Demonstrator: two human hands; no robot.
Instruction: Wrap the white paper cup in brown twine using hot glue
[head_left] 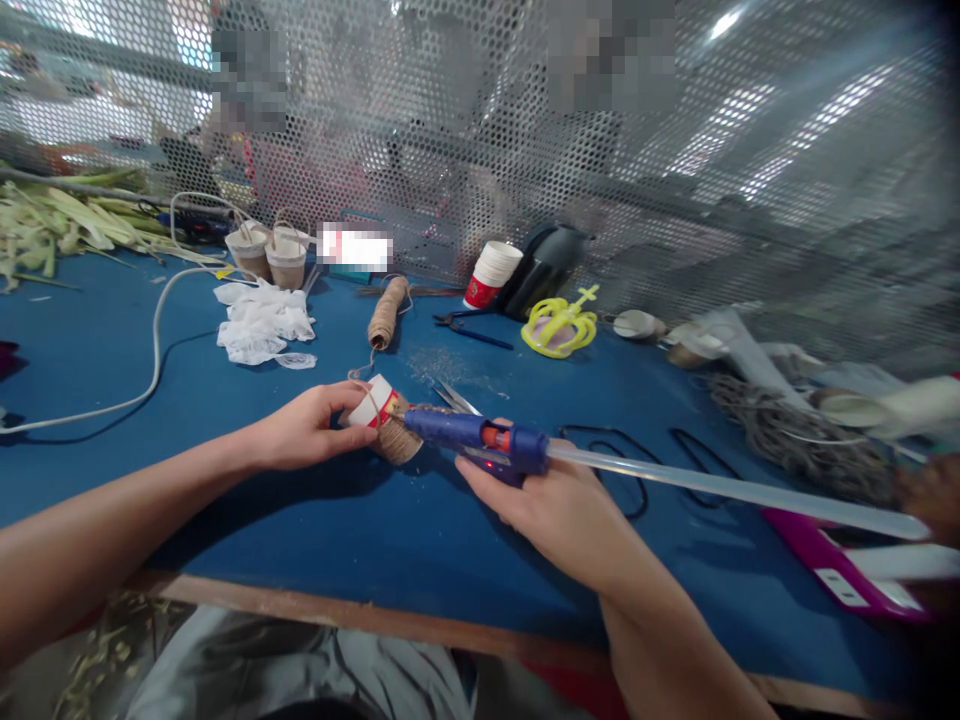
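Observation:
My left hand (319,425) grips a paper cup (369,408) by its white end, fingers and thumb around it. The cup lies tilted, its lower part wound with brown twine (397,442). In my right hand (551,505) is a blue glue gun (457,428) with a red light lit. Its nozzle meets or nearly meets the cup's side; I cannot tell which. A long translucent glue stick (720,485) sticks out of the gun's back. From the cup, a strand leads to the twine roll (388,315). Scissors (456,398) lie partly hidden behind the gun.
White gloves (262,322) and twine-wrapped cups (286,262) stand back left, near a white cable (157,330). Farther back are stacked paper cups (493,272), pliers (476,330) and a yellow crown-shaped object (559,328). Grey cord (795,430) and a magenta object (840,570) lie right. Perforated metal mesh (450,130) rises behind.

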